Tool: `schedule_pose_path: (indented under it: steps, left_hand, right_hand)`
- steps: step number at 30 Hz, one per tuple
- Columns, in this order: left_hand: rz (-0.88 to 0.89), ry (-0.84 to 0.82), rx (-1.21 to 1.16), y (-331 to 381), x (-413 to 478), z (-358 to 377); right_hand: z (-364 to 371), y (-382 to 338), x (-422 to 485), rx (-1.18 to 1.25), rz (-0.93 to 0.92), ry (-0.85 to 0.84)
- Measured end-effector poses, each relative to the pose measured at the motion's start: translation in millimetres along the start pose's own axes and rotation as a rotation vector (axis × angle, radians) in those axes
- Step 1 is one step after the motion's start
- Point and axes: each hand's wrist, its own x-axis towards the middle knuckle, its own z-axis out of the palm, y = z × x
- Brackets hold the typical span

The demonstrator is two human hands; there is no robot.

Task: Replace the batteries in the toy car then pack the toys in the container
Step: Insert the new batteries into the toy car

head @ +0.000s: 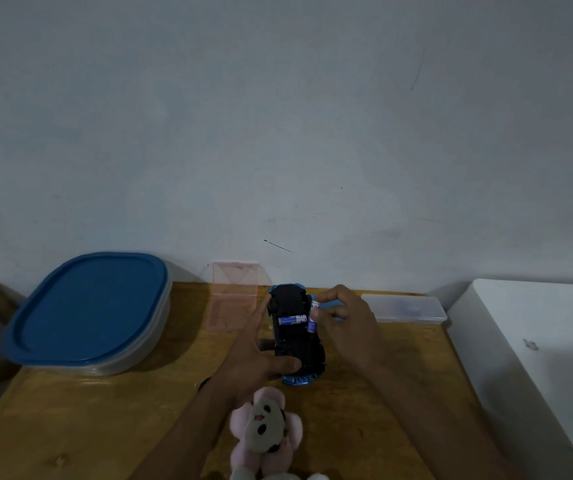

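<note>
The blue toy car (pixel 295 341) lies upside down on the wooden table (pixel 105 417), its black underside up. One battery (pixel 292 320) sits across the open compartment. My left hand (pixel 257 355) grips the car, thumb on its near end and fingers along its left side. My right hand (pixel 344 323) pinches a second battery (pixel 313 317), held upright at the car's right edge. A pink plush toy (pixel 266 434) lies near the table's front, just below my left wrist. The container (pixel 91 313) with a blue lid stands at the left.
A clear pink box (pixel 235 296) stands against the wall behind the car. A clear flat case (pixel 406 308) lies at the back right. A white surface (pixel 537 358) borders the table on the right. The grey wall rises directly behind.
</note>
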Motion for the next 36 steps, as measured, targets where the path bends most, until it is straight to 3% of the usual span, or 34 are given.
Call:
schedule_pose_path:
  steps: [7, 12, 17, 25, 29, 33, 36]
  left_hand:
    - [0.047, -0.016, 0.066, 5, -3, 4]
    - [0.050, -0.005, 0.050, 5, -2, 4]
    - [0.049, 0.020, 0.096, 1, 2, 6]
    - [0.037, 0.011, 0.092, 0, 4, 4]
    - [0.023, 0.032, 0.041, 2, 5, 1]
    - [0.032, 0.023, 0.012, 2, 4, -3]
    - [0.036, 0.030, -0.030, -4, 6, -6]
  right_hand:
    - [15, -7, 0, -0.510, -0.503, -0.194]
    - [13, -3, 4, -0.669, -0.597, -0.291]
    - [11, -8, 5, -0.717, -0.526, -0.319]
    - [18, -12, 1, -1.045, -0.648, -0.382]
    - [21, -15, 7, -0.904, -0.528, -0.360]
    - [16, -23, 9, -0.451, -0.208, -0.216]
    - [7, -33, 12, -0.074, 0.081, -0.215]
